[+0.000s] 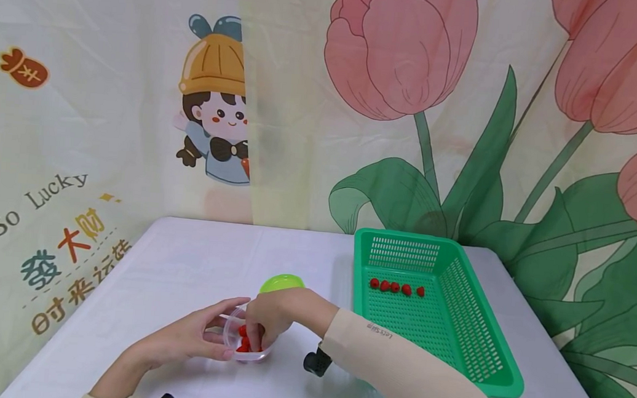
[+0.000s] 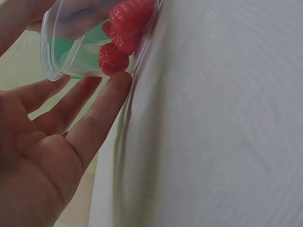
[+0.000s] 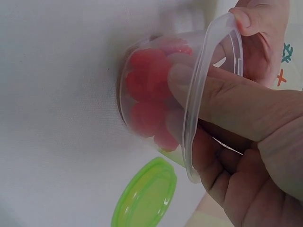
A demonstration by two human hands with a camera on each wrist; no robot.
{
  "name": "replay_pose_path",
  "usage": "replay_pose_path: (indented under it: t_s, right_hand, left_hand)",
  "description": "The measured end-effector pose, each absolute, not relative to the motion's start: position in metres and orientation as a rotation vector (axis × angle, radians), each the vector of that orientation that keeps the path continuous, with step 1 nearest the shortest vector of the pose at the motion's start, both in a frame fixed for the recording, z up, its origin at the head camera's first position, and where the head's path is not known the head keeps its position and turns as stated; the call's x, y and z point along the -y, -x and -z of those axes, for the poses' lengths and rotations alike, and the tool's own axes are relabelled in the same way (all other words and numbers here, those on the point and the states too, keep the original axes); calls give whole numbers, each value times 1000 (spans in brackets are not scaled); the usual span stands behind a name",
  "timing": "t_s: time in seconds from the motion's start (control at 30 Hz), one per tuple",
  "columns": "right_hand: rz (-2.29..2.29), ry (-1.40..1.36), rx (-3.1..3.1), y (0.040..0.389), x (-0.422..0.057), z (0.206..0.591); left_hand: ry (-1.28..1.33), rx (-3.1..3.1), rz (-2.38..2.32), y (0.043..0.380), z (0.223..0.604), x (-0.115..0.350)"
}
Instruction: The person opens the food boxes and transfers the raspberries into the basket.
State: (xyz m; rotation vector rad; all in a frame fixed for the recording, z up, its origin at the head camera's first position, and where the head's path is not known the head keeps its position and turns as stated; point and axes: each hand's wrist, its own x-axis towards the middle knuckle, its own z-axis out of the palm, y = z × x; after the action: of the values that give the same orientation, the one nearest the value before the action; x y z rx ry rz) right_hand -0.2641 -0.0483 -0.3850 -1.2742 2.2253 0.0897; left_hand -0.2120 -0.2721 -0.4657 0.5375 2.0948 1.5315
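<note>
A clear plastic tub with several red raspberries in its bottom stands on the white-covered table. My left hand holds the tub from the left, thumb by the near rim and fingers along its side. In the left wrist view a fingertip lies against the wall beside a raspberry. Reaching down through the tub's mouth, my right hand has its thumb and fingers among the raspberries. Through the cloudy wall I cannot tell whether it pinches one.
To the right stands a green perforated basket, with a row of several raspberries near its back left. A light green lid lies just behind the tub. A printed curtain hangs behind the table.
</note>
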Motion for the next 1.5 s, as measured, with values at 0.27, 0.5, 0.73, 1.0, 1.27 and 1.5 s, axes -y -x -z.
replay_pose_path:
  t_s: [0.27, 0.5, 0.73, 1.0, 1.27, 1.5]
  right_hand:
    - [-100, 1267, -2219, 265, 47, 383]
    - [-70, 1289, -2187, 269, 43, 380]
    - [25, 1333, -2095, 276, 38, 377]
    - [103, 1299, -2045, 280, 35, 376]
    - [200, 1360, -2064, 283, 25, 367]
    - [353, 1338, -2110, 292, -6, 343]
  left_hand:
    - [-503, -2102, -1517, 210, 463, 271]
    - [-507, -2095, -1529, 209, 462, 271]
    - [-537, -2078, -1543, 211, 464, 271]
    - [-526, -2102, -1525, 212, 466, 272]
    - [-511, -2104, -1526, 211, 465, 272]
    - [-461, -2119, -1503, 210, 461, 269]
